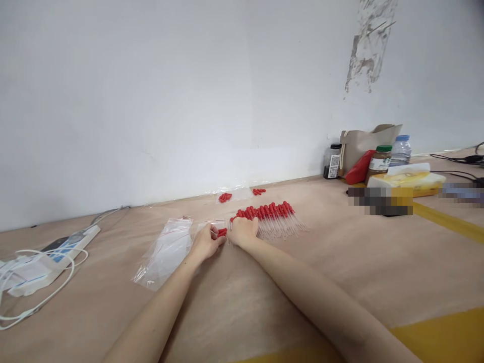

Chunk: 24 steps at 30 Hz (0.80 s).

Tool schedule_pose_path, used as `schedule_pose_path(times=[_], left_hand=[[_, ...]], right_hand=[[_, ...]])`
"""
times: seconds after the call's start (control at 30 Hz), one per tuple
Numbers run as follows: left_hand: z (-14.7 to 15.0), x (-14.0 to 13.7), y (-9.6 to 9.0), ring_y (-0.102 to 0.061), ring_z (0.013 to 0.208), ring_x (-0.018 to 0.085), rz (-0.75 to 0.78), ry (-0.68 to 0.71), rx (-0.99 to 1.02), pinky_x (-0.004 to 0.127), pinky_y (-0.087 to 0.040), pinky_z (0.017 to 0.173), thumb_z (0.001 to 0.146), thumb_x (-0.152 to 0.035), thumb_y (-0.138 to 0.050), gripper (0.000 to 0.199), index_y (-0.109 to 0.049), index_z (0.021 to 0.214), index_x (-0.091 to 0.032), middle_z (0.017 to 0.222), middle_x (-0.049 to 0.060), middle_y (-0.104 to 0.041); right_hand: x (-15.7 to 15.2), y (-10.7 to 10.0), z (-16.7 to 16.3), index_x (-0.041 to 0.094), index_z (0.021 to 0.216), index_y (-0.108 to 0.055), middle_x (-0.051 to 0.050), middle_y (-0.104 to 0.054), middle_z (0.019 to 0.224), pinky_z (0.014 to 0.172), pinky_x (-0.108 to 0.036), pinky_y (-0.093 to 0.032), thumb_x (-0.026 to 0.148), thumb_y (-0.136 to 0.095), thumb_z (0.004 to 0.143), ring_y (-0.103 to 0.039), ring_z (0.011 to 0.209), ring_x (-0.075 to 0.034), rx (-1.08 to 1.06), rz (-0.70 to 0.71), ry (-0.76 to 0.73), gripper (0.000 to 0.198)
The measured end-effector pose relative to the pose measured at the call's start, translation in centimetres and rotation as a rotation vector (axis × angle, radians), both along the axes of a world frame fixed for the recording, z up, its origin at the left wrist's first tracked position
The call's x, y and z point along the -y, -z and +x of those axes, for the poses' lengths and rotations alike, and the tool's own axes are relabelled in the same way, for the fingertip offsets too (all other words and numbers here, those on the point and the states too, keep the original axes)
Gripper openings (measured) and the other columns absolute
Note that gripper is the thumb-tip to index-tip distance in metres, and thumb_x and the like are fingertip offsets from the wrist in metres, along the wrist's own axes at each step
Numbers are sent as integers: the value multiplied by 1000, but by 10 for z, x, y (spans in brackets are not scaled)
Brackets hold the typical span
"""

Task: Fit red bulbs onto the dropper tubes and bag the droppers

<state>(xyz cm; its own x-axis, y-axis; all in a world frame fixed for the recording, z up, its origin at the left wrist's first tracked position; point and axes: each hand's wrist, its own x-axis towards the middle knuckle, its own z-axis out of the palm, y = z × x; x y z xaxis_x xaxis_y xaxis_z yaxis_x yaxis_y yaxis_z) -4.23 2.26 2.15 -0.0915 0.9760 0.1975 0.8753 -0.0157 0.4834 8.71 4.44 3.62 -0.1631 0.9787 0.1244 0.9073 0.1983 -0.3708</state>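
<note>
Red pieces [222, 232] sit pinched in my left hand [206, 243]; my right hand [242, 230], grip hidden, could scatter the red-handled sticks [273, 210] by nudging.

On our left we see a long white plastic power strip [62, 256] among looping white cables [22, 316]; on our right — near the pale painted wall [151, 101] — a beige upright bag [361, 142], a green-lidded brown jar [379, 164] and a yellow-and-white tissue pack [410, 184].

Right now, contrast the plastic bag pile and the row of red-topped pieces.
The plastic bag pile is flat and clear; the red-topped pieces have red heads and thin pale stems. The pile overlaps loosely, while the pieces lie side by side. Both rest on the brown surface.
</note>
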Motion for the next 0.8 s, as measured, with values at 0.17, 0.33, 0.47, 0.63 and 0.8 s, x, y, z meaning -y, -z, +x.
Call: schedule_pose_path(times=[0.17,0.33,0.47,0.63,0.8], left_hand=[[-4,4,-18,-60,62,17,-30,-5,-64,22,-38,53,68,-26,-59,17,-54,82,-16,65,2,-64],[-7,8,-31,-60,70,20,-4,45,-125,24,-38,61,71,-19,-53,11,-63,73,-16,69,5,-67],[-4,11,-37,-60,66,19,33,123,-128,25,-39,60,73,-19,-51,15,-64,67,-16,67,4,-67],[15,29,-31,-58,69,17,120,253,-91,25,-41,63,78,-27,-47,16,-59,79,-17,77,3,-64],[38,60,-1,-54,64,15,140,428,34,24,-40,59,81,-32,-48,16,-54,79,-18,72,0,-59]], right_hand=[[-9,-4,-10,16,87,-64,-15,-65,92,86,-43,-22,28,-55,68,-59,87,-25,3,-82,37,24],[-9,-8,-10,17,87,-64,-14,-65,92,83,-41,-27,27,-55,68,-59,88,-25,-7,-121,32,23],[-3,-16,9,15,86,-63,-14,-65,94,82,-40,-30,29,-53,71,-58,89,-25,-22,-97,-2,23],[17,-20,65,11,88,-57,-15,-63,92,69,-30,-38,29,-40,82,-58,83,-22,-68,-28,-103,26],[38,5,118,14,95,-47,-7,-61,83,64,-24,-39,23,-34,87,-55,72,-14,-252,214,-410,18]])
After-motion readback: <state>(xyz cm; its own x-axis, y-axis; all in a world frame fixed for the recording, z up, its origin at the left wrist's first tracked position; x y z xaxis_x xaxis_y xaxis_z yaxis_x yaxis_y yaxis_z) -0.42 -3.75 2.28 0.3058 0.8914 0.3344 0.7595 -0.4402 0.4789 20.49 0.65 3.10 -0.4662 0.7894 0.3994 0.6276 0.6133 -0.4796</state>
